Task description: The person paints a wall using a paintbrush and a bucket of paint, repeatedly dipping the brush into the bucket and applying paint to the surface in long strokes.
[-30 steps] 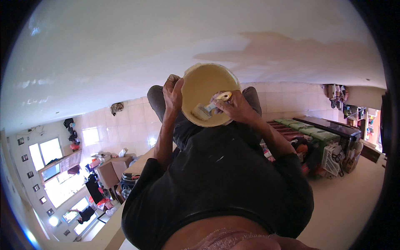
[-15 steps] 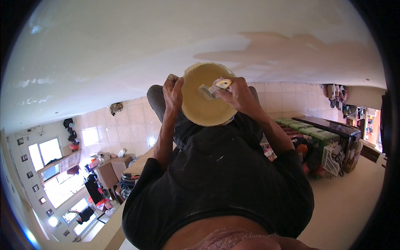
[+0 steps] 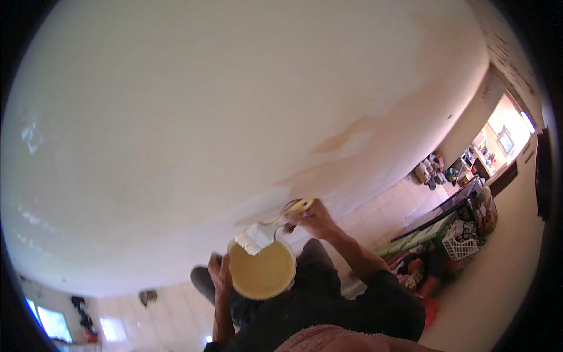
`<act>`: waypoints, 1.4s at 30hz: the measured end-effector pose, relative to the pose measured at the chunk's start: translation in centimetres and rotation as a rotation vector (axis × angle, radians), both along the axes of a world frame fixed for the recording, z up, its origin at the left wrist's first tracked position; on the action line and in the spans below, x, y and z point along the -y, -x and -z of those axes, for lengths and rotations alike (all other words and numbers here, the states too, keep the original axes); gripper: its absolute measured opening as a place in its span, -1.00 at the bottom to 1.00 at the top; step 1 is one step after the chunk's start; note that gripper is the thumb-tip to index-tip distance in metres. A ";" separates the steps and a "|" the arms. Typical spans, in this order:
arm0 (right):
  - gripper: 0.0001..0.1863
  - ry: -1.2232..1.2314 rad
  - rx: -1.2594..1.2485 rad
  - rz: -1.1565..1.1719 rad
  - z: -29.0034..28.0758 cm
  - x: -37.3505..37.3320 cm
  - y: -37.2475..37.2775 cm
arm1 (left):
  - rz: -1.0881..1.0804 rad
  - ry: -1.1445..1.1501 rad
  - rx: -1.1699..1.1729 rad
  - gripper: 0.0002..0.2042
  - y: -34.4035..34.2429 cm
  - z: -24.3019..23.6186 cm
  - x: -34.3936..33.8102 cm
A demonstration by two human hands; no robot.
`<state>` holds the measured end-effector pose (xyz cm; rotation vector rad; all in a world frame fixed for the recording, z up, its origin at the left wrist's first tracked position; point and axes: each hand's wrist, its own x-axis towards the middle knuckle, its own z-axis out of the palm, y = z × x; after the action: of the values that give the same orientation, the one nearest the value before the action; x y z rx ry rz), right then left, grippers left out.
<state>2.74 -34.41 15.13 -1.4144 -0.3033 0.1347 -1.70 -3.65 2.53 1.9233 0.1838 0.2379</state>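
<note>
A round bucket [image 3: 262, 274] of pale yellow paint sits above my lap. My left hand [image 3: 219, 271] is closed on the bucket's left rim. In my right hand [image 3: 315, 219] is a wide paintbrush [image 3: 257, 238], held by its yellow handle with the fingers wrapped round it. The brush's bristles are loaded with whitish paint and point to the left. They appear over the far rim of the bucket, in front of the wall; I cannot tell whether they touch the rim.
A large pale wall [image 3: 234, 117] rises close in front, with shadows on its right part. Below are floor tiles [image 3: 176, 311] and what looks like a cat [image 3: 148, 297]. To the right stand a white plastic basket [image 3: 460, 240], green boxes and clutter; beyond is a bright doorway [image 3: 511, 130].
My right hand has lifted the paintbrush out of the bucket and turned its bristles leftward. The view has tilted up, showing more wall. My left hand still grips the bucket.
</note>
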 end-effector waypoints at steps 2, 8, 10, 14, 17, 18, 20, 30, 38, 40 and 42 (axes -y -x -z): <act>-0.76 -0.167 0.223 0.256 -3.4 4.1 -2.9 | 0.018 -0.002 0.012 -0.63 -0.7 0.4 -0.1; -0.77 -0.352 0.879 0.757 -23.0 16.2 -9.2 | 0.027 0.071 0.074 -0.63 -1.6 1.9 -1.0; -0.74 -0.447 1.031 0.697 -29.4 18.8 -10.4 | 0.009 0.005 0.021 -0.65 -1.5 0.8 -0.4; -0.70 -0.616 1.180 0.549 -39.1 21.3 -13.2 | 0.021 -0.009 0.061 -0.67 -1.6 2.5 -1.6; -0.56 -0.510 1.182 0.583 -43.9 23.4 -17.6 | 0.024 -0.007 0.052 -0.66 -1.0 0.4 -0.3; -0.59 -0.523 1.182 0.555 -44.7 23.1 -18.3 | 0.019 -0.010 0.040 -0.66 -0.7 -0.8 -0.1; -0.65 -0.548 1.188 0.494 -46.4 21.5 -19.4 | -0.003 -0.039 0.061 -0.65 -1.3 1.2 -1.3; -0.74 -0.556 1.264 0.672 -48.2 26.0 -22.3 | -0.004 -0.070 0.009 -0.65 -1.9 3.1 -2.4; -0.68 0.242 1.233 1.904 -48.5 30.6 -16.2 | 0.036 0.043 0.008 -0.67 -1.7 2.3 -1.1; -0.67 0.401 1.205 1.937 -48.8 28.9 -17.4 | 0.029 0.100 0.042 -0.68 -2.0 3.8 -1.6; -0.64 0.534 1.199 1.999 -49.3 26.0 -18.8 | 0.042 0.114 0.109 -0.68 -3.3 7.3 -2.7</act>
<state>21.55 -60.44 64.47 -1.5426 0.3391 -2.4269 1.64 -0.92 -4.78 1.7938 0.0827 0.2968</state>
